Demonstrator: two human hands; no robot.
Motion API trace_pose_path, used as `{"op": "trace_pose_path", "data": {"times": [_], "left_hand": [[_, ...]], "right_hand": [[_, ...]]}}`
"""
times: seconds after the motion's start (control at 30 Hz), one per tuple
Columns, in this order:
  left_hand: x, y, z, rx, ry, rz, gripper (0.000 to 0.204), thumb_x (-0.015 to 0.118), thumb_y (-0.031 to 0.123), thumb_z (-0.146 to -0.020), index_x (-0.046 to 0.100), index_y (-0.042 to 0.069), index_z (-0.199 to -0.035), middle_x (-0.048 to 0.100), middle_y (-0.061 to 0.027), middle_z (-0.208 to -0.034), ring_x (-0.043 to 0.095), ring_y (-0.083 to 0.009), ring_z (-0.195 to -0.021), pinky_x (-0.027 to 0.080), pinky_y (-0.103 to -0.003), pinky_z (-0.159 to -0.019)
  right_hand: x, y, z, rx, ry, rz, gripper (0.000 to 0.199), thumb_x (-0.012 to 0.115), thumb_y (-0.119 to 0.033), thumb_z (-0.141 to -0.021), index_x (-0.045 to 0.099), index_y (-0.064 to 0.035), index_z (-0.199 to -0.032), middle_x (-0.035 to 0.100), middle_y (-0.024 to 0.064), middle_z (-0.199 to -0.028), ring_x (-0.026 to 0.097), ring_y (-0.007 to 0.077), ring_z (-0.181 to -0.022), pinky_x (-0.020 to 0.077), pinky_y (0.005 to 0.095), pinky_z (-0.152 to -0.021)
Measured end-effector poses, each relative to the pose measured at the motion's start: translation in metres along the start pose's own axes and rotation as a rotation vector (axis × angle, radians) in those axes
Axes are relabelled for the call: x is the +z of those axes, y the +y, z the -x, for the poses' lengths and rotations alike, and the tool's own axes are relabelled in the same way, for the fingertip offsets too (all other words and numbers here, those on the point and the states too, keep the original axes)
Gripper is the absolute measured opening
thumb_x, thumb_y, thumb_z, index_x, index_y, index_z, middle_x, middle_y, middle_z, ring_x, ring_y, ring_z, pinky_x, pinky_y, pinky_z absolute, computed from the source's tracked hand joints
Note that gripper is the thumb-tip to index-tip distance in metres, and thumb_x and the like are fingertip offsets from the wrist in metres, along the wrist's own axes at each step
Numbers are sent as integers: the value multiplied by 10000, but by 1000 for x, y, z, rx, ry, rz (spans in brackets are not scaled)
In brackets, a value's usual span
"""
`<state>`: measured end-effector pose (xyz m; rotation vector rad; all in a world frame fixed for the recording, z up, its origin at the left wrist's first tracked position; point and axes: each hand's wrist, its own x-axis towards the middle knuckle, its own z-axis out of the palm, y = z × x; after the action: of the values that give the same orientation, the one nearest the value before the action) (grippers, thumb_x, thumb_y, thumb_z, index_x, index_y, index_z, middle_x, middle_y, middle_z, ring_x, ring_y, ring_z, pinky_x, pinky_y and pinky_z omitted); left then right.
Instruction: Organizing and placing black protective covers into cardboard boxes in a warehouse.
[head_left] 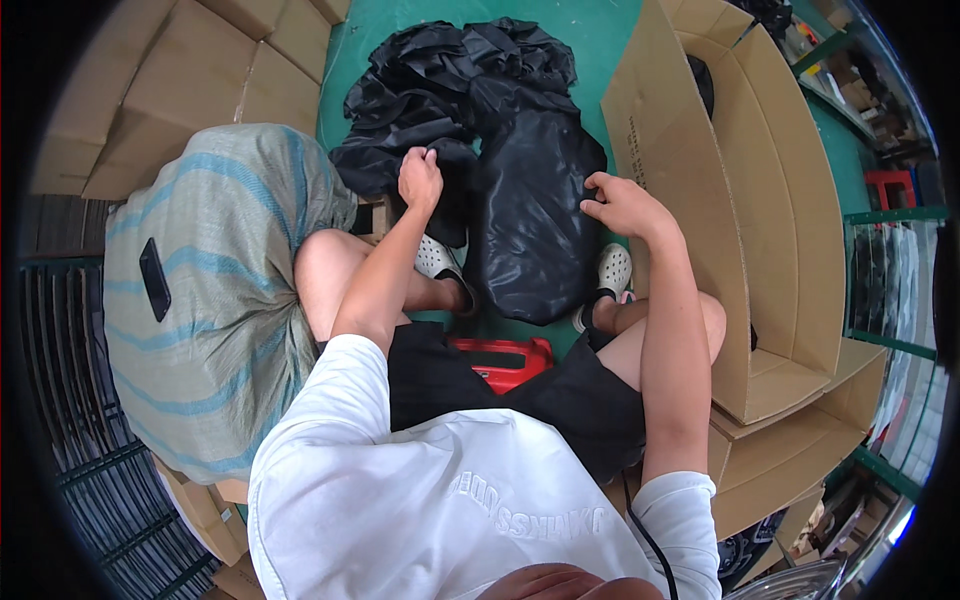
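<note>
Raised pale lettering across the chest of the white shirt [420, 495], upside down in this view. Small dark print on the outer wall of a tall, open cardboard carton [680, 150] at the right, too slanted to make out. Hands well apart from each other. Left hand [420, 182] in a tight curl at the near edge of crumpled black sheeting [410, 110]; cannot tell whether gripping a fold. Right hand [622, 205] at the right edge of a glossy black bundle [535, 210], with thumb and forefinger parted; cannot tell whether touching. Below the hands, lying lengthwise between cream perforated clogs [437, 258]: the same bundle, with rounded end toward a red plastic stool [505, 372]. Between bundle and carton, only a narrow strip of green floor [612, 30], widening toward the far end. Tight at both sides: at the left knee [322, 262], a bulging blue-striped woven sack [215, 310] with a black phone [154, 280] on top; just beside the right knee [712, 322], the carton. Beyond the sack, stacked cardboard boxes [190, 75].
</note>
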<state>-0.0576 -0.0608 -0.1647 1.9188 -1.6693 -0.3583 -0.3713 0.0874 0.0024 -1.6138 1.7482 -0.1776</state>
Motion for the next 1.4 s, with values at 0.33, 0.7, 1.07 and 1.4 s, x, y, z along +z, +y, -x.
{"op": "trace_pose_path", "data": {"times": [0.33, 0.7, 1.07, 1.4], "left_hand": [[-153, 70, 14, 257, -325, 795, 304, 487, 299, -1026, 570, 38, -896, 548, -19, -755, 486, -105, -700, 417, -282, -657], [-189, 70, 69, -399, -1109, 1751, 382, 502, 372, -1011, 629, 29, -1118, 693, -61, -1009, 672, -171, -879, 538, -282, -804], [-165, 62, 128, -24, -1086, 1098, 1205, 858, 165, -698, 12, 197, -1555, 327, -167, -1494, 461, -296, -1270, 397, -465, -1033], [-101, 89, 172, 288, -487, 616, 1063, 841, 252, -746, 109, 71, -1495, 404, -238, -1419, 459, -339, -1296, 382, -373, -1069]], "right_hand": [[27, -25, -1, -331, 193, -207, 652, 731, -279, -818, 477, 11, -1344, 533, 248, -1330, 539, 361, -1220, 433, 411, -1023], [69, -76, -4, -570, -330, -969, 459, 704, -95, -838, 552, 1, -1260, 638, 51, -1159, 584, 143, -1059, 436, 293, -979], [48, -55, -8, 77, 26, -1540, 323, 449, -228, -1006, 563, 28, -1166, 655, 152, -1081, 670, 249, -929, 572, 388, -809], [49, -58, -4, -45, -232, -1925, 446, 381, -333, -1014, 559, 19, -1220, 641, 177, -1172, 658, 279, -1000, 528, 398, -930]]}}
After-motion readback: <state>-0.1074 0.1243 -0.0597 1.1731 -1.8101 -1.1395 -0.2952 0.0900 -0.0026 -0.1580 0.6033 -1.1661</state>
